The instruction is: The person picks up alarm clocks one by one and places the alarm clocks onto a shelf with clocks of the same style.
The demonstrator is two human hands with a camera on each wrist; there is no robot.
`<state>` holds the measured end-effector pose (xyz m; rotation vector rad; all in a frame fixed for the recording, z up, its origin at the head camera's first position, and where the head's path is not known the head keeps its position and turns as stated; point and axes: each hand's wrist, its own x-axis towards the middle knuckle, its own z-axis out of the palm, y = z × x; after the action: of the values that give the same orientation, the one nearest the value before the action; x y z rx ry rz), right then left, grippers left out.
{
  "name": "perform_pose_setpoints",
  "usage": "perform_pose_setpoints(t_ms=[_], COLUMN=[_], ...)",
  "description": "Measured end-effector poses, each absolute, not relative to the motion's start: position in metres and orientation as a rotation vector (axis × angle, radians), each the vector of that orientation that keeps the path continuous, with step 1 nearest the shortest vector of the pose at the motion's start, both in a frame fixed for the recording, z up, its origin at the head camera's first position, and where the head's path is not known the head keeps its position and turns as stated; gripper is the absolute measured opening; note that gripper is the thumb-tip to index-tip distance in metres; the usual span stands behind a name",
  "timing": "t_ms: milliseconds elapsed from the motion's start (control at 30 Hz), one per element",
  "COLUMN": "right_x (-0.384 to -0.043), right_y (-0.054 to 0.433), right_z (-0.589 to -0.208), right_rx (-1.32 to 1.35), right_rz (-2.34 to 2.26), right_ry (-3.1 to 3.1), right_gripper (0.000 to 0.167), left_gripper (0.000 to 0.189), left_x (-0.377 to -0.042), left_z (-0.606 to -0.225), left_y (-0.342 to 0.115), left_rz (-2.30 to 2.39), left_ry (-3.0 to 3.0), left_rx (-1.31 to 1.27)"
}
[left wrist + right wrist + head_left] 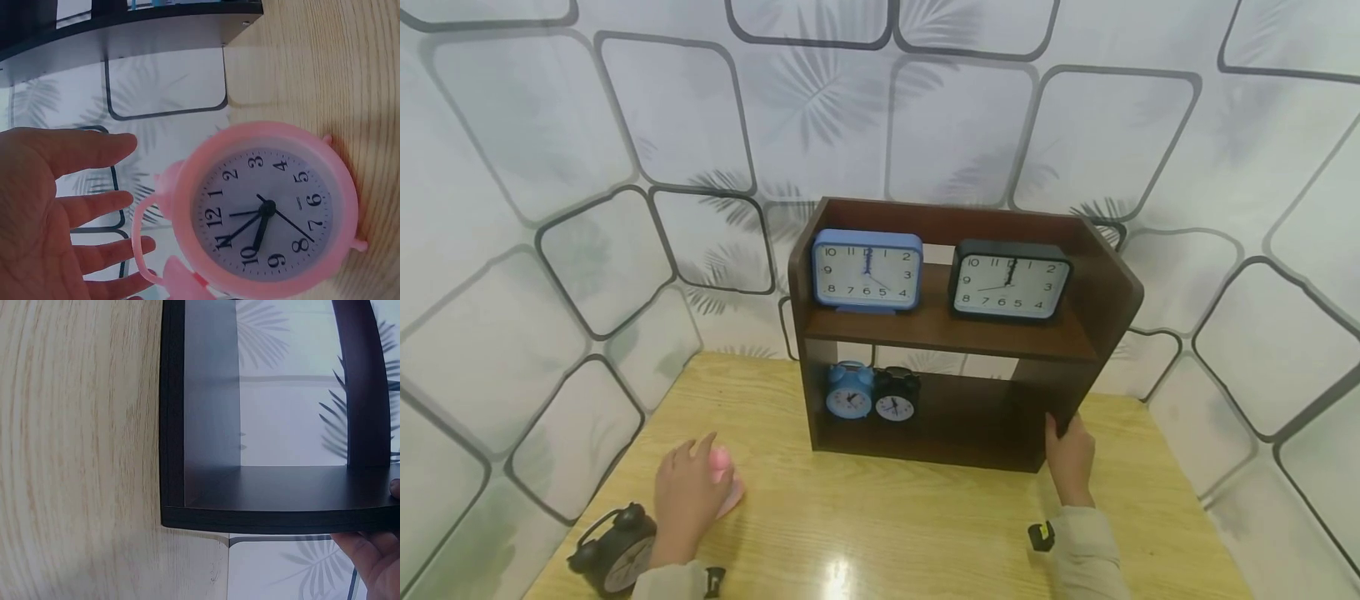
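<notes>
My left hand (688, 492) reaches over a pink twin-bell alarm clock (265, 134) standing on the table. In the left wrist view its fingers are spread and fairly straight, with the tips right at the clock's handle (139, 240). At the right, my right hand (1071, 454) grips the side panel of a dark brown two-tier shelf (955, 333). The thumb lies on the panel's inner face and the fingers on the outer one; the right wrist view shows only part of this hand (378, 556) at its edge.
On the upper tier stand a blue rectangular clock (867, 271) and a black one (1011, 282). A small blue alarm clock (850, 392) and a black one (897, 395) share the lower tier's left. Another black alarm clock (617, 550) is on the table (880, 517), left of my left hand.
</notes>
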<state>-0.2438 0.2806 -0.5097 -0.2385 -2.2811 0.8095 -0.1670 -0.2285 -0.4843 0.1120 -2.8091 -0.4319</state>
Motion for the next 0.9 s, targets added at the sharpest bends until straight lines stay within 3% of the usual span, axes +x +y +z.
perform_pose_setpoints(t_ms=[233, 900], right_x=[-0.2455, -0.2489], right_y=[0.2832, 0.2862], right_z=[-0.5122, -0.5184], right_rx=[-0.231, -0.248], right_rz=[0.801, 0.808], right_ry=[-2.282, -2.280], right_gripper=[0.026, 0.027], left_gripper=[0.068, 0.061], left_x=[-0.1638, -0.1681], left_z=[-0.4854, -0.4906], left_y=[-0.2369, -0.2374], left_rz=[-0.510, -0.530], left_ry=[-2.951, -2.952], left_rx=[0.138, 0.226])
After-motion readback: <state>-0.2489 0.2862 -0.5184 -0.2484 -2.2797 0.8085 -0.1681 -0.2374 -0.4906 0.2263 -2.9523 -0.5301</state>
